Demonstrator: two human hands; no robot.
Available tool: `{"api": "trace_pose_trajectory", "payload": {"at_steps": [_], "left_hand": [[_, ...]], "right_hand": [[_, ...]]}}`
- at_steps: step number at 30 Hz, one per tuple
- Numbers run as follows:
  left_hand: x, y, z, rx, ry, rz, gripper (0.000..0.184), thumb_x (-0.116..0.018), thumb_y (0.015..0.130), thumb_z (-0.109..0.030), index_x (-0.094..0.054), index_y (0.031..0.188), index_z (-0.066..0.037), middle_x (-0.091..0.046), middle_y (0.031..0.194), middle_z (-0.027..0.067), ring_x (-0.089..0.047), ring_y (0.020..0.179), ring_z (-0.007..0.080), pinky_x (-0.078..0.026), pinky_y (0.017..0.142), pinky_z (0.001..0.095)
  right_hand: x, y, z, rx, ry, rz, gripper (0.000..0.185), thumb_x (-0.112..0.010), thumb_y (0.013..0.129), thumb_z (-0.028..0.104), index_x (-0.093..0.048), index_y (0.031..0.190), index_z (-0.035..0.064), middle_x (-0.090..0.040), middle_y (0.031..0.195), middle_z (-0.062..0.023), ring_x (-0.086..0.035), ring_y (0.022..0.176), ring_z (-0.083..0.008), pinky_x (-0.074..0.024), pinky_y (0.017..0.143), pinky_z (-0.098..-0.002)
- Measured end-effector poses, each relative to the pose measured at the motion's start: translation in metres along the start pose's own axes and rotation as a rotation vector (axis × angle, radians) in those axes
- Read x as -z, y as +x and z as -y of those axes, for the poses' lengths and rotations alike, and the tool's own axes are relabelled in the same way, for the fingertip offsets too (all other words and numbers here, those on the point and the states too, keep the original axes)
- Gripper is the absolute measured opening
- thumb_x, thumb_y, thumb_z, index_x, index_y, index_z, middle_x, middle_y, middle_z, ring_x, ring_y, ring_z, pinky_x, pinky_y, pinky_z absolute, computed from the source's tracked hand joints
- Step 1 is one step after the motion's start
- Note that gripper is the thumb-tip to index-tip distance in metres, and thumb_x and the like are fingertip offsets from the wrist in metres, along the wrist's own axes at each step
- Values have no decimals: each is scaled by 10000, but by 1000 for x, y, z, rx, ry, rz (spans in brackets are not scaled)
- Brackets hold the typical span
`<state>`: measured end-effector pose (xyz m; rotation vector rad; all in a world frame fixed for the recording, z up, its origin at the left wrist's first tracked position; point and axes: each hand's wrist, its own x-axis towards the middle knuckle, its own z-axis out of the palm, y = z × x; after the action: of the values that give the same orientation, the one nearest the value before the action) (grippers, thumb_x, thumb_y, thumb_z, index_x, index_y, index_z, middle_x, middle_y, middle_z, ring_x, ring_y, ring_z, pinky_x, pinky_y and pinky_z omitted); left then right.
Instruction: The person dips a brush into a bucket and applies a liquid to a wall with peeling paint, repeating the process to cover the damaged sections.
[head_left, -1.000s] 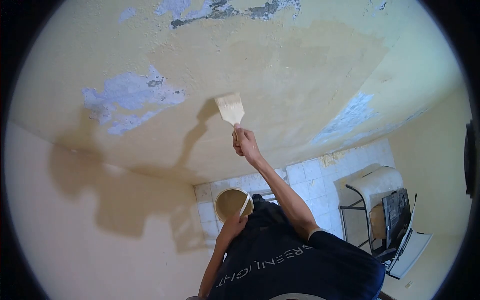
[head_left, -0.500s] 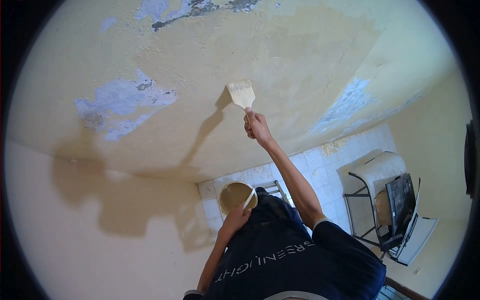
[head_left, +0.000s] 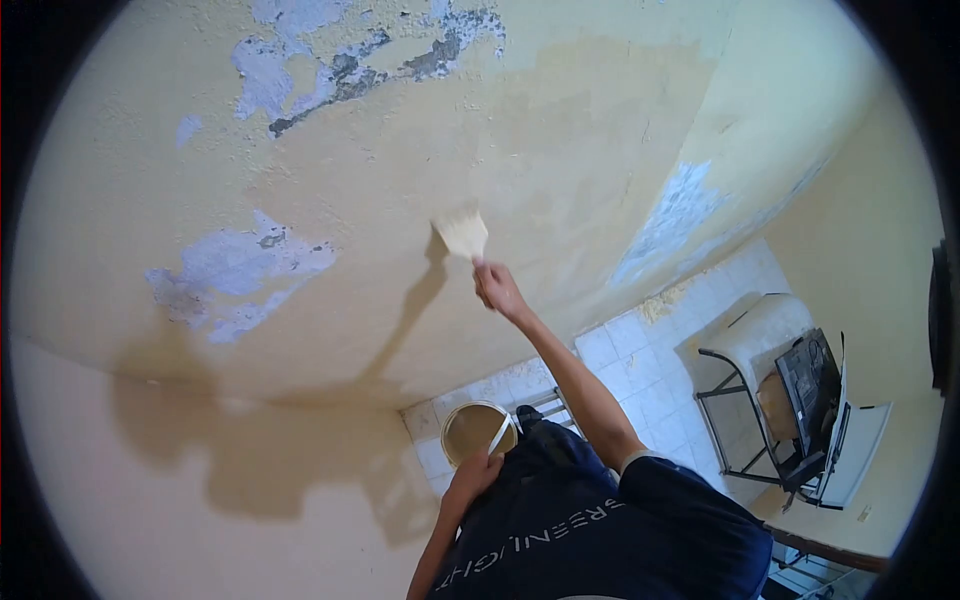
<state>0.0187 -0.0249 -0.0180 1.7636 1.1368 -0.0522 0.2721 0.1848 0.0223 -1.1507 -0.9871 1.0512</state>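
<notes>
My right hand (head_left: 498, 287) is closed around the handle of a wide, pale paintbrush (head_left: 464, 237). Its bristles touch the yellowish wall (head_left: 540, 160), and a long shadow falls beside them. Lower down, my left hand (head_left: 476, 474) is closed at the near side of a round paint bucket (head_left: 447, 420). It grips a narrow white strip (head_left: 499, 434) that crosses the bucket's mouth and looks like its handle; the fingertips are partly hidden. Tan-coloured liquid (head_left: 468, 433) shows inside the bucket.
Peeled patches (head_left: 245, 265) break up the wall. Below is a tiled floor (head_left: 640, 345) with flakes along the wall's foot. Ladder-like metal bars (head_left: 562, 408) stand by my legs. To the right, a chair (head_left: 745, 360) carries a dark flat panel (head_left: 808, 385) and other items.
The brush in my right hand has moved down and slightly left in view, its bristles now spread against the wall. The view has tilted up a little. My left hand stays at the bucket.
</notes>
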Motion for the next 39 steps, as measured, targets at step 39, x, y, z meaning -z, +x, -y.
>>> {"api": "trace_pose_trajectory", "payload": {"at_steps": [39], "left_hand": [[89, -64, -158, -33, -37, -342, 288, -607, 938, -265, -667, 1002, 9, -555, 576, 100, -469, 470, 137, -390, 489, 313]], "right_hand": [[151, -214, -64, -107, -537, -301, 446, -402, 1038, 373, -552, 822, 13, -463, 579, 16, -455, 520, -56, -342, 457, -229]]}}
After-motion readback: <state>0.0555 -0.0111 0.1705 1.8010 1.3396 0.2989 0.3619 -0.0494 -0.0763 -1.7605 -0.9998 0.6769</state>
